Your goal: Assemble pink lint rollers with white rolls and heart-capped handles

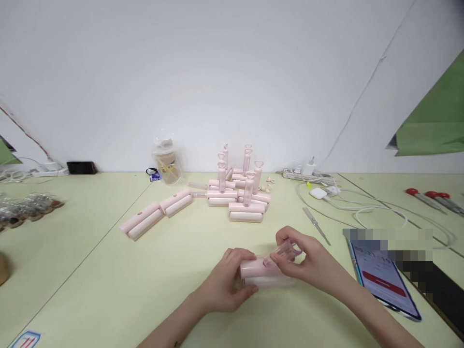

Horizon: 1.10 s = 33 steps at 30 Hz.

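Note:
Low over the table's front half, my left hand (229,282) is closed around the left end of a pink roller head (255,268), which looks like a lint roller's. My right hand (308,261) grips a clear pink handle (282,251) with a ring at its end. The handle's lower end meets the hole in the head's top; how deep it sits I cannot tell. Beyond them stand several finished-looking pink rollers (247,212) with upright handles and heart-shaped rings. Two roller heads without handles (176,202) lie to the left. Loose clear handles (198,194) lie beside the group.
A knife-like tool (316,225) lies right of the rollers. Farther right are a phone (386,280), white cables and a charger (318,193), and red-handled tools (427,199). A bagged cup (167,164) stands by the wall. Small pink rings (268,187) lie behind the rollers.

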Each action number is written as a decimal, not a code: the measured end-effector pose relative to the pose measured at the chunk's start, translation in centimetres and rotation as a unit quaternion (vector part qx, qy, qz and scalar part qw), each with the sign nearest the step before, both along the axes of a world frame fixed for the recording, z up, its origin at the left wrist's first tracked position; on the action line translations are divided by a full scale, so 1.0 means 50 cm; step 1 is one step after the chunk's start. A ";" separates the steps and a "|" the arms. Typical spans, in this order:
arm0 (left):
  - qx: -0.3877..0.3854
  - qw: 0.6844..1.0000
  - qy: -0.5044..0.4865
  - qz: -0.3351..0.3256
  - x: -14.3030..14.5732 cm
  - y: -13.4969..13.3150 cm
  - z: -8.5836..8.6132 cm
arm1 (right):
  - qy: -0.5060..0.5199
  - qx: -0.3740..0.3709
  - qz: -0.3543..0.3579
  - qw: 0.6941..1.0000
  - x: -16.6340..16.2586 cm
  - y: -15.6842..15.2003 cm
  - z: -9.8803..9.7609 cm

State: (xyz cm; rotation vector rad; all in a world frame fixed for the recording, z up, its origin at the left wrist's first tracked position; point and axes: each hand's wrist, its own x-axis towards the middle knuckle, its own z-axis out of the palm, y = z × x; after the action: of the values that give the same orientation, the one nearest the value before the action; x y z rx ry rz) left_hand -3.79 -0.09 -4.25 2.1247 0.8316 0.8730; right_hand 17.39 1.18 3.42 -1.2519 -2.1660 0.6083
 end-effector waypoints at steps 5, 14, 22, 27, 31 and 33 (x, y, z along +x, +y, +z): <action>-0.004 1.000 0.005 -0.003 0.000 -0.001 0.004 | -0.005 0.001 -0.003 1.000 -0.022 0.009 -0.014; -0.020 0.999 0.021 0.020 0.005 -0.006 0.009 | 0.019 -0.021 -0.134 0.991 -0.069 0.008 -0.025; -0.026 0.999 0.035 0.026 0.009 -0.008 0.014 | -0.013 0.007 -0.179 0.984 -0.079 -0.005 -0.040; -0.014 0.999 0.037 0.009 0.003 -0.006 0.015 | -0.063 -0.078 -0.071 0.992 -0.040 0.007 -0.007; -0.010 0.999 0.029 0.009 0.000 -0.003 0.012 | -0.014 -0.125 0.082 0.989 -0.006 0.004 0.022; -0.014 0.999 0.028 0.008 0.000 -0.002 0.012 | 0.008 -0.168 0.136 0.976 0.001 0.005 0.020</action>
State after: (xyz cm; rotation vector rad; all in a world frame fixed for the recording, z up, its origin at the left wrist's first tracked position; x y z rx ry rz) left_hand -3.80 -0.17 -3.66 2.1294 0.8843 0.8087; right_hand 17.45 1.43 4.42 -1.1107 -2.3053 1.1337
